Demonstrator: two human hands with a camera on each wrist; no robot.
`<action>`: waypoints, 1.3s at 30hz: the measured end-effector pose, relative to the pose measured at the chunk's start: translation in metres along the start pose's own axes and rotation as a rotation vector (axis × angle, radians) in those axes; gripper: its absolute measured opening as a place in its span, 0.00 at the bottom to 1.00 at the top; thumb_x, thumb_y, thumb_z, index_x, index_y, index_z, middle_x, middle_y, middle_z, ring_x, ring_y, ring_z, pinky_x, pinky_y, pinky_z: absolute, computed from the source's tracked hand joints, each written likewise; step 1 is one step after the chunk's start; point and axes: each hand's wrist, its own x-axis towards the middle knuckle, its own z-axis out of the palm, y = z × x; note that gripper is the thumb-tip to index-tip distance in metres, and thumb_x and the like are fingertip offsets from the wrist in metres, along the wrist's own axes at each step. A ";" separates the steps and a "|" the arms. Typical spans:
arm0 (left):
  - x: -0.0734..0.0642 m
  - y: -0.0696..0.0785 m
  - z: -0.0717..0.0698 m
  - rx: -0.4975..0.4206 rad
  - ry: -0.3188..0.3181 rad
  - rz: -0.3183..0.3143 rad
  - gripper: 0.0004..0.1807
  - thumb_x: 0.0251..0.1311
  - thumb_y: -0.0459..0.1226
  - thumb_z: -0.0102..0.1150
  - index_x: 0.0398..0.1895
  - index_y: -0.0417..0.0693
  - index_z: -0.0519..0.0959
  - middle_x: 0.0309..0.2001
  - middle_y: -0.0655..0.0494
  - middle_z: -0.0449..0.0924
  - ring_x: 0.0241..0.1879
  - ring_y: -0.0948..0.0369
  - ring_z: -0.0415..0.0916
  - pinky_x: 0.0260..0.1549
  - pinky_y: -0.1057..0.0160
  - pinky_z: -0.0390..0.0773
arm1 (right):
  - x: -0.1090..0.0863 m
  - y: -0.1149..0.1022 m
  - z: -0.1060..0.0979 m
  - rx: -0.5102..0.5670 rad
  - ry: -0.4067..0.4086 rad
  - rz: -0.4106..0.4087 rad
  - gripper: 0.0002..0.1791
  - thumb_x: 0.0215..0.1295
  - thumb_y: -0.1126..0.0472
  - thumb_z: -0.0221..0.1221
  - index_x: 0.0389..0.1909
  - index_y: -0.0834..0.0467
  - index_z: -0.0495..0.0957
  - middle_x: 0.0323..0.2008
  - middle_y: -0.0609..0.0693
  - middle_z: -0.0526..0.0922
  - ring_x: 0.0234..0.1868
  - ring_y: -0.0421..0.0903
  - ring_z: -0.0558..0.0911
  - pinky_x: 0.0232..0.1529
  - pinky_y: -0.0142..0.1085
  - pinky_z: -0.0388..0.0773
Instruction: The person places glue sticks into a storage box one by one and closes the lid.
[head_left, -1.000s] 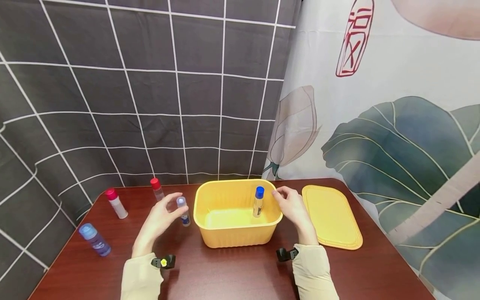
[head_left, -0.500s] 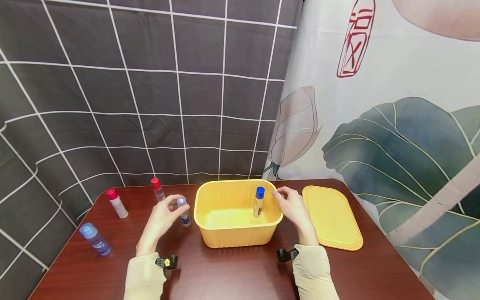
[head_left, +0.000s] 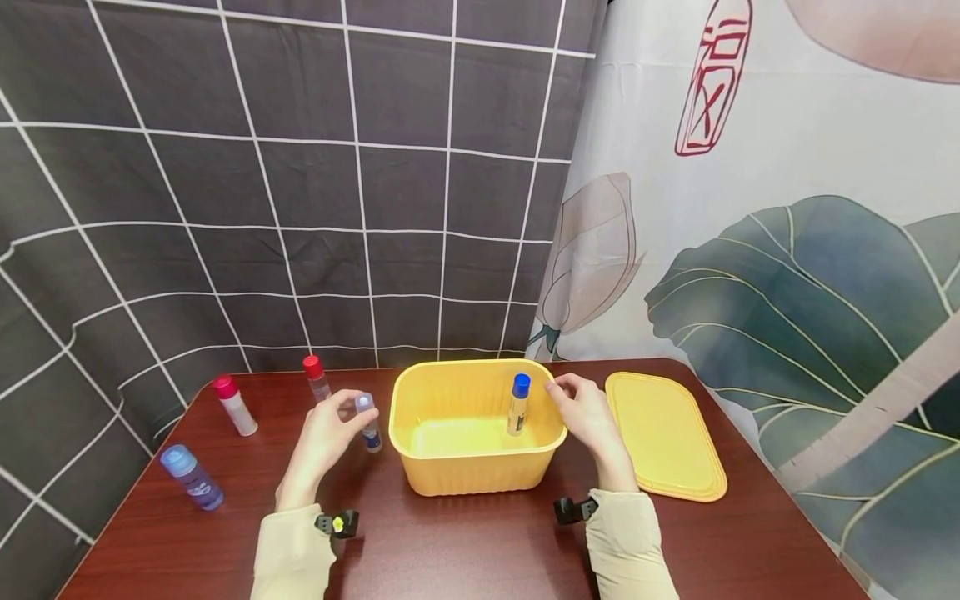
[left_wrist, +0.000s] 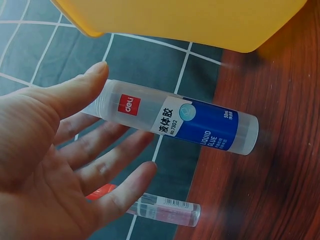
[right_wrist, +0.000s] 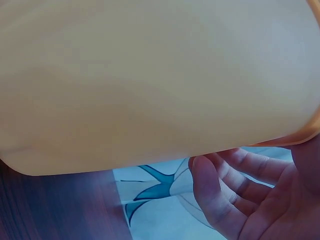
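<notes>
My left hand (head_left: 324,437) pinches a clear bottle of liquid glue (left_wrist: 172,117) at its cap end, thumb on one side and fingers on the other. Its label is blue and white, and the bottle stands just left of a yellow plastic box (head_left: 472,477). At the box's right rim is my right hand (head_left: 588,412), its fingers bent and holding the edge; the right wrist view shows the outer wall of the box (right_wrist: 150,90) above these fingers, with the grip on the rim partly hidden. Inside the box, toward the right, a blue-capped glue bottle (head_left: 517,406) stands upright.
A red-capped clear bottle (head_left: 318,382) stands behind my left hand. Farther left are a white bottle with a red cap (head_left: 236,408) and a blue bottle (head_left: 193,479). A yellow lid (head_left: 663,437) lies right of the box, on the brown table (head_left: 450,550).
My left hand has moved slightly right, and its thumb and fingers have closed on the glue bottle's cap. The right hand and the box have stayed in place.
</notes>
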 end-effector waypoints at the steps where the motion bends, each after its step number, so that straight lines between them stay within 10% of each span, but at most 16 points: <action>1: 0.000 0.000 0.000 0.001 -0.002 0.000 0.20 0.48 0.44 0.62 0.44 0.46 0.74 0.41 0.46 0.77 0.42 0.50 0.74 0.39 0.53 0.74 | 0.000 0.000 0.000 0.000 -0.001 0.000 0.15 0.60 0.49 0.52 0.39 0.57 0.76 0.27 0.51 0.75 0.28 0.46 0.74 0.28 0.35 0.73; 19: -0.001 0.006 -0.003 0.011 0.039 0.023 0.23 0.46 0.51 0.61 0.43 0.49 0.74 0.39 0.49 0.78 0.40 0.52 0.76 0.36 0.55 0.75 | 0.000 -0.001 0.000 -0.009 0.003 -0.002 0.15 0.60 0.50 0.52 0.39 0.57 0.76 0.28 0.50 0.76 0.28 0.46 0.74 0.28 0.35 0.74; 39: -0.021 0.056 -0.028 -0.056 0.226 0.130 0.20 0.44 0.53 0.61 0.41 0.58 0.76 0.32 0.61 0.79 0.35 0.62 0.75 0.30 0.62 0.76 | 0.000 -0.002 -0.001 -0.009 -0.008 0.013 0.15 0.61 0.49 0.51 0.39 0.56 0.75 0.29 0.51 0.77 0.29 0.47 0.74 0.29 0.36 0.74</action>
